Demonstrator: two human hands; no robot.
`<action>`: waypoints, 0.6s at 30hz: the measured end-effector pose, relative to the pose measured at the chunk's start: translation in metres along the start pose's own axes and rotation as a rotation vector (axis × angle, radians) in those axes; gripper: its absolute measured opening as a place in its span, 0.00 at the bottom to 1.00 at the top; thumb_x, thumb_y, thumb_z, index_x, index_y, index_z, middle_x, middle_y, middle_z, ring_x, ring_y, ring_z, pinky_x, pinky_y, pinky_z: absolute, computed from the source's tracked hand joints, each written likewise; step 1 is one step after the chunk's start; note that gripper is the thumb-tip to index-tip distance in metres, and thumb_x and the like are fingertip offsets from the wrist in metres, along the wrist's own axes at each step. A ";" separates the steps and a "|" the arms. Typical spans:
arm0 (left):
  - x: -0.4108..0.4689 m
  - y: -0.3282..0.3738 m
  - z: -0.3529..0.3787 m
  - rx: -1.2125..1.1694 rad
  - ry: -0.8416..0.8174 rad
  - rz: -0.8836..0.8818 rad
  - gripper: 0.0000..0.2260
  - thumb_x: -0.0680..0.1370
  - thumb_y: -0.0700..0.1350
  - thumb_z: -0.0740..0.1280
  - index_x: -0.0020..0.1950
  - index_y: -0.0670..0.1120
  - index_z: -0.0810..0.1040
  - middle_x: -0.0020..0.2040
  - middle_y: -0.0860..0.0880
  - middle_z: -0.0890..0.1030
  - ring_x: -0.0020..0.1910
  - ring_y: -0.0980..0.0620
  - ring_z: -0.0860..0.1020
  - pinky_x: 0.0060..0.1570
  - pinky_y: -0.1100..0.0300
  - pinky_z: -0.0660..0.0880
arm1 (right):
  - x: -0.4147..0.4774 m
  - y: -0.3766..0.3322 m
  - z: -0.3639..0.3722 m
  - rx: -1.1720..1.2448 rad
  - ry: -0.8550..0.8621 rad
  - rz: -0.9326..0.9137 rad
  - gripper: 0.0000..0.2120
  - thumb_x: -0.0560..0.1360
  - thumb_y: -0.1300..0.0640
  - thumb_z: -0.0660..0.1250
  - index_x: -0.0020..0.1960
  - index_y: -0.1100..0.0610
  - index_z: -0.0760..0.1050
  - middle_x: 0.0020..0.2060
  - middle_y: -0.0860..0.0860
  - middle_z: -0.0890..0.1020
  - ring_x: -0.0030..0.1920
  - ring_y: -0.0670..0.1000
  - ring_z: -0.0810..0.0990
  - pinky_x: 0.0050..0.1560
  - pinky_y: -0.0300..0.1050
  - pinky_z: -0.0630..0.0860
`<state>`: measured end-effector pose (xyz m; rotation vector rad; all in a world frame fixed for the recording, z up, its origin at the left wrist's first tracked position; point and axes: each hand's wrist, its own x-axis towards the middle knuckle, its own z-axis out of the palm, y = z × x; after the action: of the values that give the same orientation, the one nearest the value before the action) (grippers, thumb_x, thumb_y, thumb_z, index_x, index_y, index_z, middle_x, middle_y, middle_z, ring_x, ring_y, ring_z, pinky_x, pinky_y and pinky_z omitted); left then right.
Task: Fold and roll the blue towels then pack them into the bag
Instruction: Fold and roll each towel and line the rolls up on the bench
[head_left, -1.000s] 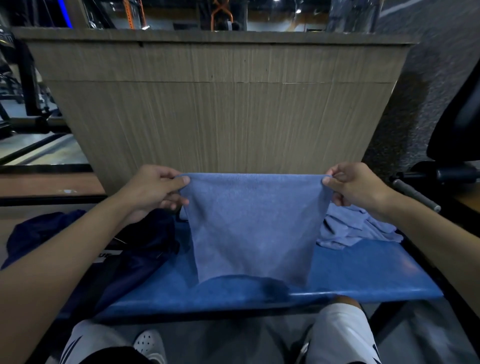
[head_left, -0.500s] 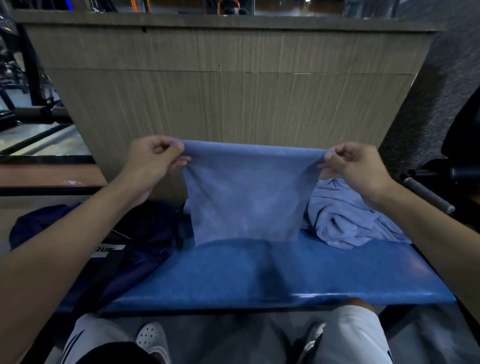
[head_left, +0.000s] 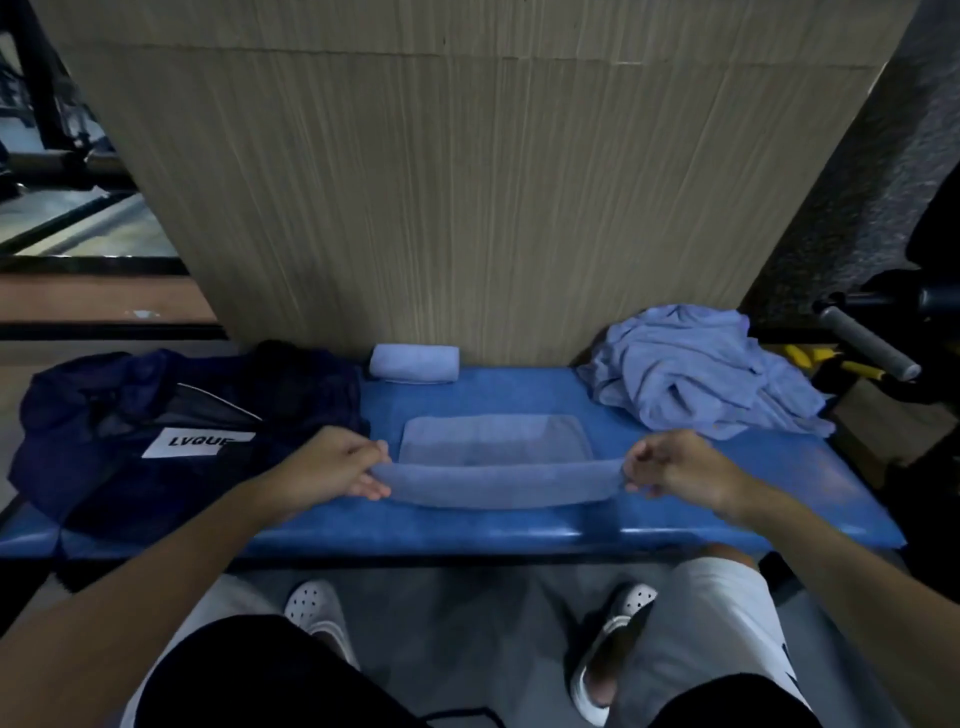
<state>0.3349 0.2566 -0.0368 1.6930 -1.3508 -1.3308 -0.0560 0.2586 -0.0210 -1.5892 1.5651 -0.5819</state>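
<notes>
Pinching the towel ends, both hands (equally near) hold its long axis left-right, mid-frame.

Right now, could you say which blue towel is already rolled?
The towel roll at the bench's back edge; the held towel is half-folded, the pile crumpled.

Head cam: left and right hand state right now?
left hand: closed, fingers pinching the left end of the blue towel.
right hand: closed, fingers pinching the right end of the same towel.
</notes>
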 end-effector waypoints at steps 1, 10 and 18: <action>0.000 -0.005 0.001 0.025 -0.028 -0.034 0.14 0.83 0.44 0.62 0.50 0.33 0.78 0.38 0.33 0.83 0.42 0.39 0.84 0.45 0.54 0.82 | -0.001 0.004 0.002 -0.039 -0.036 0.016 0.08 0.75 0.67 0.68 0.38 0.60 0.78 0.30 0.52 0.81 0.33 0.47 0.77 0.33 0.36 0.73; 0.016 -0.007 0.007 0.488 -0.165 -0.012 0.14 0.83 0.46 0.61 0.44 0.43 0.82 0.42 0.49 0.85 0.37 0.55 0.82 0.34 0.61 0.76 | 0.013 0.019 0.010 -0.148 -0.118 0.047 0.04 0.74 0.64 0.69 0.44 0.61 0.83 0.39 0.50 0.84 0.40 0.43 0.78 0.39 0.27 0.71; 0.052 -0.049 0.037 0.530 -0.136 0.305 0.08 0.79 0.41 0.66 0.52 0.37 0.82 0.45 0.53 0.78 0.48 0.67 0.77 0.57 0.60 0.70 | 0.051 0.044 0.056 -0.210 -0.140 0.020 0.12 0.76 0.62 0.68 0.59 0.56 0.79 0.55 0.49 0.81 0.58 0.49 0.78 0.62 0.42 0.72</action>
<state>0.3170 0.2274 -0.1099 1.6390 -2.0860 -0.9784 -0.0308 0.2265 -0.0984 -1.7271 1.5753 -0.2954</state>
